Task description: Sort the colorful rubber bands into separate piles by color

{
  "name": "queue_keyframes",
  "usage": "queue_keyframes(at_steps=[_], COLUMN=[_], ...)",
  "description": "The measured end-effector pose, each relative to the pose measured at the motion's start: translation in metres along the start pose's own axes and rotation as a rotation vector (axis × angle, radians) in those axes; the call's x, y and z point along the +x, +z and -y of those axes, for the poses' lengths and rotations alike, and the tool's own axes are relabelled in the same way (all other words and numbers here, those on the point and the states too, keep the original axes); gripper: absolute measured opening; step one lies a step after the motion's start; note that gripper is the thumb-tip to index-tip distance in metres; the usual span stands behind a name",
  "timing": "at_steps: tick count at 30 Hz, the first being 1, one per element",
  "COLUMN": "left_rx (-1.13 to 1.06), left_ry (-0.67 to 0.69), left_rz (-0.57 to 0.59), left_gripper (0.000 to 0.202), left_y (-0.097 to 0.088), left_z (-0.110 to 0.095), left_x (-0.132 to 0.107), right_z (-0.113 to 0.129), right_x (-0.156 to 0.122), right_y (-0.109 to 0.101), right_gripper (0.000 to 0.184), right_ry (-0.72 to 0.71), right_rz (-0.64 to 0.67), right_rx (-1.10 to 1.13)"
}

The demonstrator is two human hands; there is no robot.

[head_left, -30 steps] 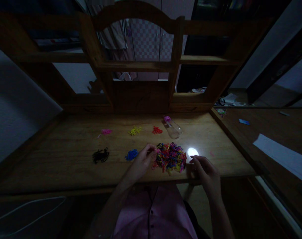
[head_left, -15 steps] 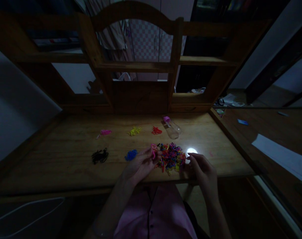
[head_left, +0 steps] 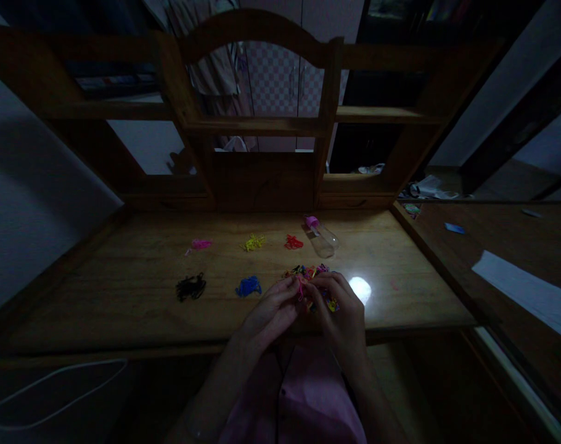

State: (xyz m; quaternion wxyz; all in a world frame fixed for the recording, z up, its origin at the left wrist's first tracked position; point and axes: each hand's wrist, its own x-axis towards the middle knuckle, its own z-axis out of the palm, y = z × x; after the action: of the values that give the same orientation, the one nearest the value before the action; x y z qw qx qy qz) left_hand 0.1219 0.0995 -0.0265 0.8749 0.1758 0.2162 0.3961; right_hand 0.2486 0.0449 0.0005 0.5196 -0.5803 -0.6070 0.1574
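Observation:
Both of my hands meet over a mixed pile of small coloured rubber bands [head_left: 308, 272] near the desk's front edge. My left hand [head_left: 275, 310] pinches a pink rubber band [head_left: 301, 286] at its fingertips. My right hand [head_left: 340, 311] lies over most of the pile, fingers curled and touching the same pink band. Sorted little heaps lie on the wood: black [head_left: 190, 287], blue [head_left: 248, 287], pink [head_left: 200, 244], yellow [head_left: 253, 243] and red [head_left: 293, 242].
A clear plastic bottle with a pink cap [head_left: 322, 236] lies on its side behind the pile. A bright light spot [head_left: 360, 288] glares on the wooden desk [head_left: 123, 290]. A wooden hutch with shelves [head_left: 262, 126] rises behind. White paper [head_left: 525, 290] lies on the right side surface.
My right hand has moved left from beside the light spot onto the pile and joined my left hand at the pink band. The left hand lifted that band out of the pile.

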Motion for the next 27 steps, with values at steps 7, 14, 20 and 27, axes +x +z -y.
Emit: queue_keyframes(at_steps=[7,14,20,27], left_rx=[-0.072,-0.044,-0.051,-0.039], left_ry=[0.001,0.020,0.055,0.052], left_rz=[-0.035,-0.059,-0.130,-0.164], left_gripper=[0.013,0.014,0.009,0.009], left_y=[-0.005,-0.003,0.006,0.015], left_z=[-0.003,-0.003,0.001,0.007], left_x=[0.004,0.005,0.005,0.003], right_z=[-0.007,-0.012,-0.006,0.003], right_x=[0.003,0.003,-0.007,-0.009], right_y=[-0.006,-0.013,-0.010,-0.002], right_gripper=[0.010,0.008,0.014,0.014], right_ry=[0.013,0.133,0.350,0.435], right_rz=[-0.027,-0.081,0.080,0.056], right_rx=[-0.067,0.038,0.470,0.533])
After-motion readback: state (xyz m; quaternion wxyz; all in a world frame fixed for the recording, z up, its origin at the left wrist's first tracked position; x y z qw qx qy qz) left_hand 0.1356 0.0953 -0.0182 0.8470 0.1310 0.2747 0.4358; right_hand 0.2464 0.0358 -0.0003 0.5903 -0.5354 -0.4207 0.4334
